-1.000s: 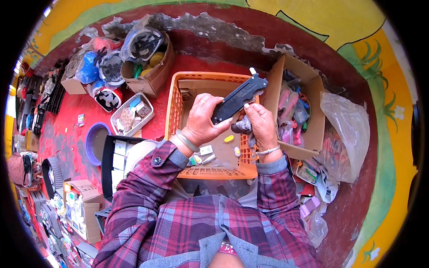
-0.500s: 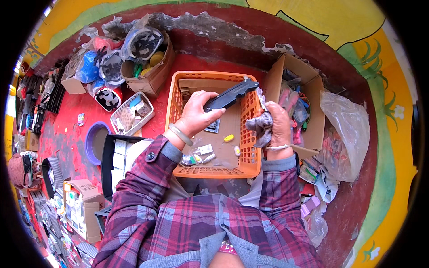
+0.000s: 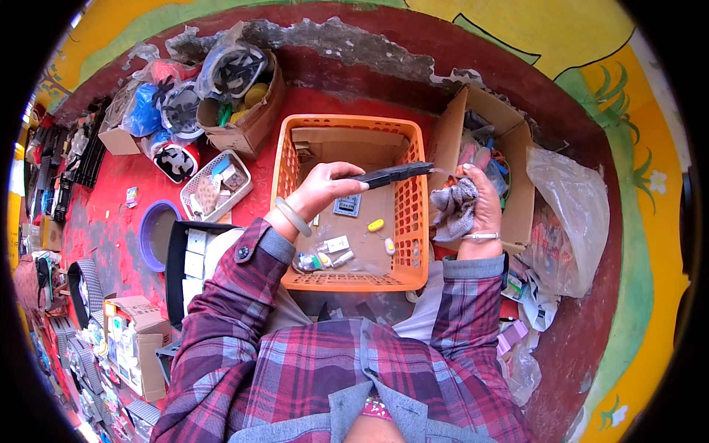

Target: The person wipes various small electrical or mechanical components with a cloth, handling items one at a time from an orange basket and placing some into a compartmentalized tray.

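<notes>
My left hand (image 3: 317,193) grips one end of a long black object (image 3: 395,174) with a wavy edge, which looks like a folding knife handle. It is held over the orange plastic basket (image 3: 347,120) and points right. My right hand (image 3: 486,203) is closed on a crumpled grey rag (image 3: 453,208), just right of the basket and apart from the object's far end. On the cardboard in the basket lie a dark flat rectangular piece (image 3: 346,205), a yellow oval piece (image 3: 376,225), a pale oval piece (image 3: 390,246) and a white box-shaped piece (image 3: 334,244).
An open cardboard box (image 3: 517,155) of mixed goods stands to the right, beside a clear plastic bag (image 3: 572,214). At left are a white basket (image 3: 221,210), a purple basin (image 3: 153,235) and a box with wrapped helmets (image 3: 247,133). A painted wall curves behind.
The black object has turned so its narrow edge shows, and its far end has dropped. My right hand with the rag has moved right, away from the basket.
</notes>
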A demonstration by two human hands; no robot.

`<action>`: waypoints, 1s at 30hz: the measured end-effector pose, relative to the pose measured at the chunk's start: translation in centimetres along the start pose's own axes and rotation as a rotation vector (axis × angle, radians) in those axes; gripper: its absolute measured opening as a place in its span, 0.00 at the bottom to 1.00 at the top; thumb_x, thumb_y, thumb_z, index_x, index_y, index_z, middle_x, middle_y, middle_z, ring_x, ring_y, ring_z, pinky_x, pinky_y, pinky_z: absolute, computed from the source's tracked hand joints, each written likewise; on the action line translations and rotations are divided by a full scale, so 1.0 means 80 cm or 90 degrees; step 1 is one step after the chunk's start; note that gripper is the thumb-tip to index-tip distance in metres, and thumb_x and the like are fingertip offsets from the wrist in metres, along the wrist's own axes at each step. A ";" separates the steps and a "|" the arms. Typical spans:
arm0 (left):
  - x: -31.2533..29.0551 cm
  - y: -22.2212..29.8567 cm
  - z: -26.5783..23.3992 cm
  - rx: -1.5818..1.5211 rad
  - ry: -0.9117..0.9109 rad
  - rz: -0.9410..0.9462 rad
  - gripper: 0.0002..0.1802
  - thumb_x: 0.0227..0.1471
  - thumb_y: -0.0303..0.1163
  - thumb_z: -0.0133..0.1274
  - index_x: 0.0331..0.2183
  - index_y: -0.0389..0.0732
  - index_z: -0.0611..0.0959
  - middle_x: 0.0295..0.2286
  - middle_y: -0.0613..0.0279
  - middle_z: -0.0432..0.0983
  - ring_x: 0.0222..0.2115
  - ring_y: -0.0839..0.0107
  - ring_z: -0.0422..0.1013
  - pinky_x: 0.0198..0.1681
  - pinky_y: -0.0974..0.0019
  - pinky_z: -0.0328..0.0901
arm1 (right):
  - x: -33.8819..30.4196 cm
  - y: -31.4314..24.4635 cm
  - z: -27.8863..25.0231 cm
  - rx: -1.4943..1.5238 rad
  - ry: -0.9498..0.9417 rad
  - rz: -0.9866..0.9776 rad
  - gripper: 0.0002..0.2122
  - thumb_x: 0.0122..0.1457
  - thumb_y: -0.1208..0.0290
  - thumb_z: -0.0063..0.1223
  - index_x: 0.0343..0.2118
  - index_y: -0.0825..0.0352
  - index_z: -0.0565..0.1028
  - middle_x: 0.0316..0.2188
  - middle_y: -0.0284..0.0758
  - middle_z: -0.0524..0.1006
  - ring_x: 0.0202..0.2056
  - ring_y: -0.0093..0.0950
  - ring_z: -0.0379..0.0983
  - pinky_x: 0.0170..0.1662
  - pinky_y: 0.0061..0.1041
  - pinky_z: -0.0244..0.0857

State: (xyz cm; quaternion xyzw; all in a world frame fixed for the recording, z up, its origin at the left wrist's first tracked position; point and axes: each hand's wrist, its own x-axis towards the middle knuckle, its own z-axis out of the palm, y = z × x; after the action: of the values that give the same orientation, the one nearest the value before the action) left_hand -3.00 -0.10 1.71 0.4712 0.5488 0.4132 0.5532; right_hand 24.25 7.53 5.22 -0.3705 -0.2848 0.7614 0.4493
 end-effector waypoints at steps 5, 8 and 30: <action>0.002 -0.009 -0.001 -0.252 -0.031 -0.031 0.18 0.46 0.35 0.56 0.37 0.33 0.80 0.32 0.60 0.76 0.36 0.72 0.71 0.45 0.70 0.63 | 0.013 0.002 -0.010 -0.086 -0.084 -0.120 0.09 0.56 0.73 0.52 0.38 0.69 0.71 0.26 0.35 0.76 0.25 0.25 0.74 0.29 0.21 0.71; 0.001 -0.010 -0.005 -0.340 -0.041 -0.021 0.16 0.48 0.35 0.55 0.35 0.32 0.80 0.32 0.58 0.77 0.36 0.71 0.72 0.45 0.69 0.65 | 0.005 0.000 0.008 -0.150 -0.078 -0.172 0.14 0.56 0.75 0.53 0.45 0.70 0.70 0.26 0.34 0.76 0.26 0.22 0.74 0.30 0.19 0.70; -0.004 -0.003 -0.001 -0.488 -0.140 -0.263 0.13 0.53 0.36 0.48 0.35 0.35 0.76 0.29 0.52 0.76 0.29 0.62 0.73 0.31 0.60 0.70 | 0.005 -0.004 0.000 -0.303 -0.045 -0.091 0.07 0.56 0.71 0.54 0.30 0.70 0.76 0.21 0.30 0.75 0.19 0.18 0.71 0.24 0.16 0.65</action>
State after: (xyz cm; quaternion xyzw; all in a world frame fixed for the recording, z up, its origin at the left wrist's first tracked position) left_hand -3.12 -0.47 1.58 0.1538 0.3767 0.4150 0.8138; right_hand 24.28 7.99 5.36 -0.4182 -0.4970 0.6514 0.3922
